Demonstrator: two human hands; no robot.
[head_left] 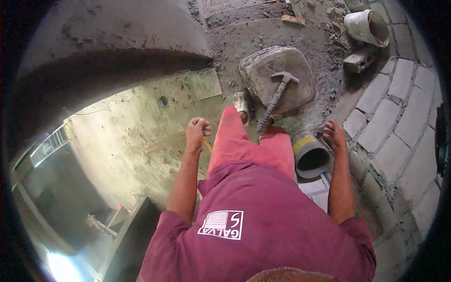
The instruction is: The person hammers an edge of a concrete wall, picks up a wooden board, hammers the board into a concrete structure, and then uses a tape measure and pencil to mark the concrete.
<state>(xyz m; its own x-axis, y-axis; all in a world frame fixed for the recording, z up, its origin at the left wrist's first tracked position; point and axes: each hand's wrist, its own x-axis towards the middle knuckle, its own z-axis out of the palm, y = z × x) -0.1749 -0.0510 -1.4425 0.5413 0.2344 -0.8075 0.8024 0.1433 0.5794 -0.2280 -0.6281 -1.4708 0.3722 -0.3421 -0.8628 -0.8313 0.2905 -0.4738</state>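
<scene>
My left hand (198, 133) hangs in the air left of my red trousers (244, 148), fingers closed. A thin yellow-orange stick (207, 145), perhaps a pencil, pokes out below its fingers. To the right of my legs, my right hand (334, 135) is held up with its fingers curled in; nothing shows in them. A grey bucket (312, 159) with a yellow patch stands just beside that hand, its mouth toward me. Ahead of my feet, a claw hammer (278, 96) with a wrapped handle lies on a rounded square, mortar-crusted slab-like piece (300, 70). Neither hand touches the hammer.
A block wall (394, 127) rises on the right. At the far right lie a tipped, mortar-stained bucket (359, 26) and a concrete block (359, 62). A piece of brick (293, 19) lies farther ahead. Along the left runs a brightly lit wall (127, 141) with a wire.
</scene>
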